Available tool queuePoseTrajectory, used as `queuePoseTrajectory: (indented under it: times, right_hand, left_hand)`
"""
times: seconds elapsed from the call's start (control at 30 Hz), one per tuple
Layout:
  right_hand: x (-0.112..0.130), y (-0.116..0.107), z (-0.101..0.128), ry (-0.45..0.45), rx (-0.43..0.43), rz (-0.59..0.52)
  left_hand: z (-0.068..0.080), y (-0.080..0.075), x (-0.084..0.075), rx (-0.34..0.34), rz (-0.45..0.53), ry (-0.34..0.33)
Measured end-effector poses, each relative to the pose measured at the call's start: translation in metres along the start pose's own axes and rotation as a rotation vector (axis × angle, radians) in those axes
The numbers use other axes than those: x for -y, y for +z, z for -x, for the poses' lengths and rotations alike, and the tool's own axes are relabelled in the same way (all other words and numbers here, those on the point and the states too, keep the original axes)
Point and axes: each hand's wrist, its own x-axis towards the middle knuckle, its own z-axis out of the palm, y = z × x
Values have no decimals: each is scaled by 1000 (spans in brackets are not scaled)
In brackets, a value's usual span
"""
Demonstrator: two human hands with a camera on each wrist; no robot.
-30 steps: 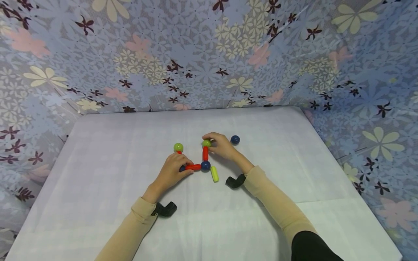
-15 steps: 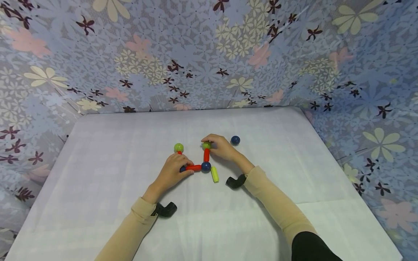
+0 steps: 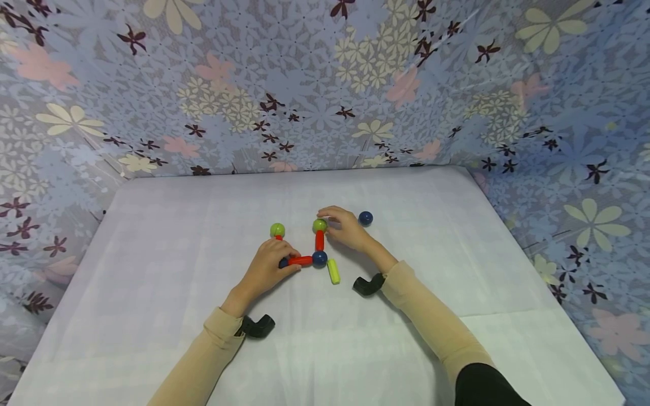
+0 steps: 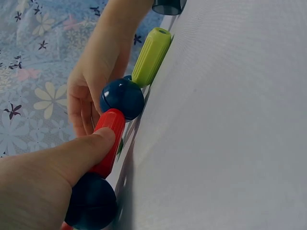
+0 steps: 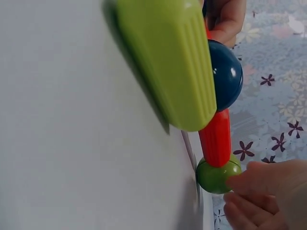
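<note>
Left hand [image 3: 266, 266] is on the counter [image 3: 152, 237], thumb and fingers pinching the horizontal red rod [image 3: 302, 260]; the left wrist view shows the thumb pressed on the rod's top, so the grip is closed on it. That rod joins a dark blue ball [image 3: 284, 262] mostly hidden under the left fingers to a second dark blue ball [image 3: 319, 258] at the corner.

From the corner ball an upright-running red rod [image 3: 319, 240] goes away from the person to a green ball [image 3: 319, 225]. Right hand [image 3: 347, 228] sits just beside that green ball, fingertips [image 5: 249, 184] touching it per the right wrist view. Fingers are loosely curved, not wrapped around it: a light, mostly open grip that clasps nothing.

Another green ball [image 3: 277, 229] sits just beyond the left hand, with a short bit of red rod [image 3: 279, 237] showing under it; the rest is covered by the fingers.

A loose yellow-green rod [image 3: 333, 270] lies on the counter just beside the corner blue ball, on the person's side; can't tell whether they touch. A lone dark blue ball [image 3: 365, 217] rests near the right hand, on its far right side, apart from the assembly.

Flower-patterned cloth [image 3: 325, 84] backs the counter on all sides.
</note>
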Motion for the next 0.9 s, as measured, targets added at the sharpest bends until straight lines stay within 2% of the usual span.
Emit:
queuePoseTrajectory:
  times: [0.2, 0.33, 0.5, 0.7, 0.9]
  right_hand:
    - [8, -5, 12, 74, -69, 92]
    - [15, -6, 26, 103, -61, 88]
    - [23, -6, 50, 113, 37, 69]
    - [30, -4, 72, 59, 166, 62]
    - [31, 2, 83, 25, 229, 59]
  left_hand:
    - [0, 0, -1, -6, 5, 5]
    - [0, -1, -2, -3, 9, 1]
    - [0, -1, -1, -4, 18, -3]
    - [0, 1, 0, -9, 20, -5]
    - [-1, 0, -2, -1, 25, -17]
